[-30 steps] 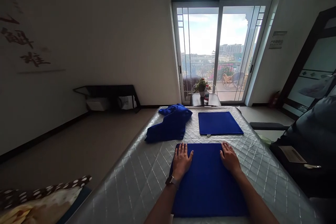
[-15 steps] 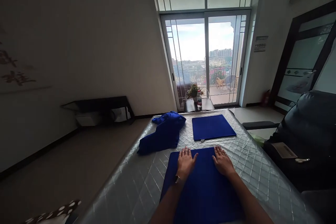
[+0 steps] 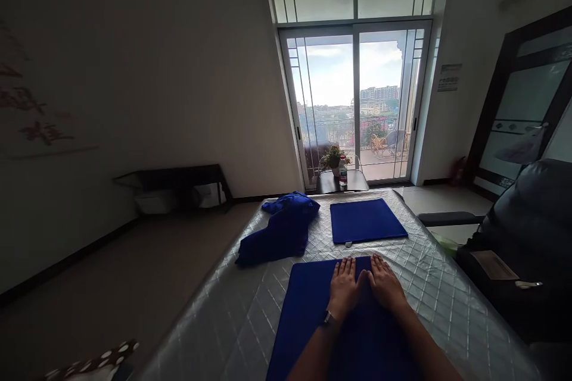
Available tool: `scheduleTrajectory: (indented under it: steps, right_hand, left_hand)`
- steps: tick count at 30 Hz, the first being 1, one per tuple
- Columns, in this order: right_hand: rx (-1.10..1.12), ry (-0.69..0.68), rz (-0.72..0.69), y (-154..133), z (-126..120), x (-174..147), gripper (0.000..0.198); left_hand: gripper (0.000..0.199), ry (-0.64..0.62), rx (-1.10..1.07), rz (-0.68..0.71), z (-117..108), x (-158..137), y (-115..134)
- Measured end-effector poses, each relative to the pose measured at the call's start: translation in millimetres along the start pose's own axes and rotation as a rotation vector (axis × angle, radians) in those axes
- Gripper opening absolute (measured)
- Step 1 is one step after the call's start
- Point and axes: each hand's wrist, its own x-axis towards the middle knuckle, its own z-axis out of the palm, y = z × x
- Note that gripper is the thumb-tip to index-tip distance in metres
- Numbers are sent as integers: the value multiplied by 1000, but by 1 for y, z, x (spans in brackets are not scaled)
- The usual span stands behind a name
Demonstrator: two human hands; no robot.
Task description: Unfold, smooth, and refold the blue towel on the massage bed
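A blue rectangular cloth piece (image 3: 300, 309) lies flat on the silver quilted mattress (image 3: 232, 315) right in front of me. Both palms rest on its far part. My left hand (image 3: 344, 289) lies flat with fingers stretched forward, a dark band round the wrist. Close beside it, my right hand (image 3: 385, 283) is flat too, fingers extended, the thumbs nearly touching. Beyond them lies a second flat blue rectangle (image 3: 369, 220) with a small white tag at its near edge. A crumpled blue cloth (image 3: 281, 229) is heaped to the left of it.
A small dark table (image 3: 353, 181) with a potted plant (image 3: 333, 158) and a bottle (image 3: 343, 171) stands past the mattress, before sliding glass doors. On the right is a black armchair (image 3: 527, 220). A low dark rack (image 3: 179, 184) is by the left wall.
My left hand has slid right across the blue cloth piece, ending close to my right hand. The right hand stays near its far edge. The view has shifted slightly.
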Motion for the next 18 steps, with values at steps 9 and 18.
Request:
scheduleTrajectory:
  steps: [9,18]
  right_hand:
    - [10,-20,27,-3,-5,0,66]
    - [1,-31,26,-3,-3,2,67]
  left_hand:
    - [73,-30,181,-230,-40,-34,-124]
    - [78,57,123,-244,-29,-44,-154]
